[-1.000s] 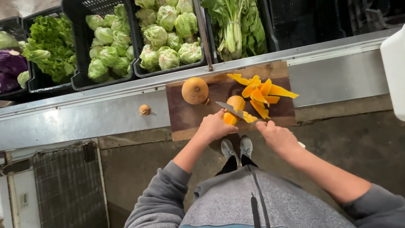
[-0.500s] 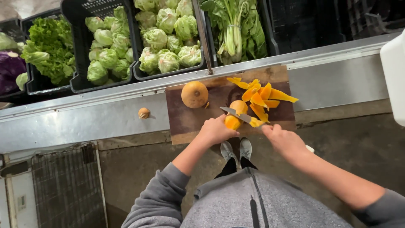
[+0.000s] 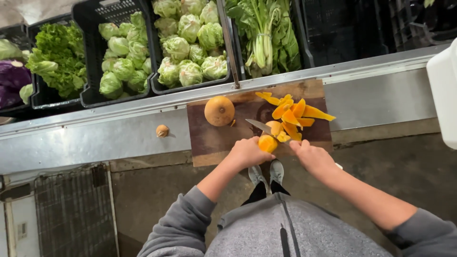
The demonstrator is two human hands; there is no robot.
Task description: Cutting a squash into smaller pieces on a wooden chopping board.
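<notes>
On a dark wooden cutting board [image 3: 214,138] lies an orange squash piece [image 3: 268,142], and my left hand [image 3: 247,152] grips it at the board's near edge. My right hand [image 3: 312,156] holds a knife [image 3: 259,125] whose blade slants up and left over the squash piece. Several cut orange slices [image 3: 293,112] are piled at the board's far right. A round, pale orange squash half [image 3: 219,111] sits on the board's far left part.
The board rests on a metal counter [image 3: 95,138] with a small squash end [image 3: 162,130] on it. Beyond stand black crates of lettuce heads [image 3: 190,43], leafy lettuce [image 3: 52,62], purple cabbage [image 3: 12,81] and leafy greens [image 3: 269,35]. A white container [image 3: 442,95] is at right.
The knife blade has shifted slightly left over the squash piece. My right hand has drawn back a little toward me. My left hand stays on the squash piece.
</notes>
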